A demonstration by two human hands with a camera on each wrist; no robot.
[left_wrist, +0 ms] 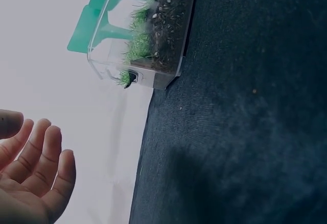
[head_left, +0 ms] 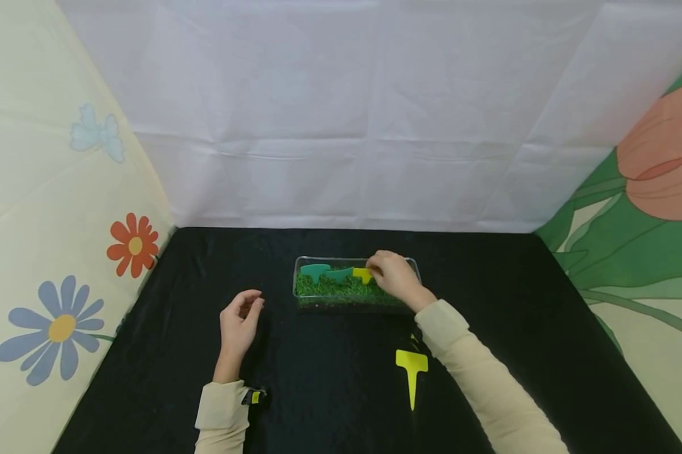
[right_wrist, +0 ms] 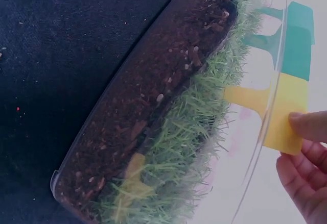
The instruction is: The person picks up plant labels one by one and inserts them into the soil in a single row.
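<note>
Right hand [head_left: 394,277]: reaching over the right part of the clear tray [head_left: 301,265], its grip pinched on the head of a yellow plant label [head_left: 362,274]. In the right wrist view a fingertip [right_wrist: 309,127] lies on the lower corner of that yellow head, and the other fingers curl beneath it.

Yellow plant label: upright in the grass, its stem going down into the blades. It stands just right of the two green ones and, from the wrist view, its head overlaps the nearer green one.

Green plant labels [head_left: 316,272]: two of them, teal-green, standing in the grass at the left and middle of the tray.

Clear tray: a shallow see-through box near the middle of the tabletop [head_left: 147,353], filled with dark soil under a mat of short green grass [head_left: 341,289].

Left hand [head_left: 238,325]: resting on its edge on the tabletop, well to the left of the tray and a little nearer me. Its grip is apart and holds nothing, the fingers loosely bent.

Spare yellow label [head_left: 411,372]: lying flat on the tabletop in front of the tray, head toward the tray, point toward the person, just left of the right sleeve [head_left: 477,372].

Tabletop: covered in black cloth.

Surroundings: white sheet [head_left: 341,113] behind, flowered cloth on the left side, a cloth printed with a large pink bloom and green leaves on the right.
</note>
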